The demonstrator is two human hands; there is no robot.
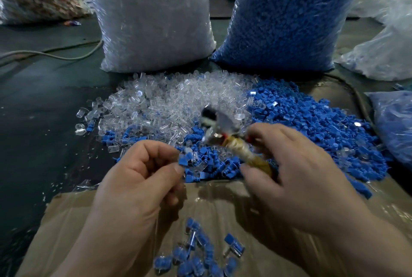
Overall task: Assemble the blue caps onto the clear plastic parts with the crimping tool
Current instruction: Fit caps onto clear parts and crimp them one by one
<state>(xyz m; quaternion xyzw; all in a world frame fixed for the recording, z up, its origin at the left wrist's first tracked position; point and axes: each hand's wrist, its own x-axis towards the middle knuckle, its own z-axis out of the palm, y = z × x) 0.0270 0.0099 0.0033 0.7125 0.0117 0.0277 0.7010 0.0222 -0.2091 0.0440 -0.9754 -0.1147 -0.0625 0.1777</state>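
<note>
Blue cap (184,160) pinched between thumb and forefinger of the left hand (138,176), held just above the near edge of the loose blue caps (312,125), over the seam with the cardboard sheet (223,201). Something clear shows on its right side, but too blurred to say whether a clear part is seated. Right hand (296,176) grips the tape-wrapped handle of the crimping tool (235,142), fingers curled round it. The tool head is motion-blurred, so whether its jaws stand apart or together cannot be told. Tool and cap are near but apart. Heap of clear plastic parts (167,98) lies beyond, touching the blue heap. Finished pieces (200,252) lie on the cardboard near the body.

Risks, judged: if the cap enters the jaws tilted, the crimp would seat it crooked or crack the clear body. The pinch leaves little cap exposed, so the left fingertips could be caught when the tool shuts. A loose pinch would drop the piece into the heap, where it would be hard to find.

Orientation: the tool's long axis runs from the handle at lower right, up and left to the head, which points away from the person. The cap's long axis appears roughly level, its clear end toward the tool, though that reading is uncertain.
</note>
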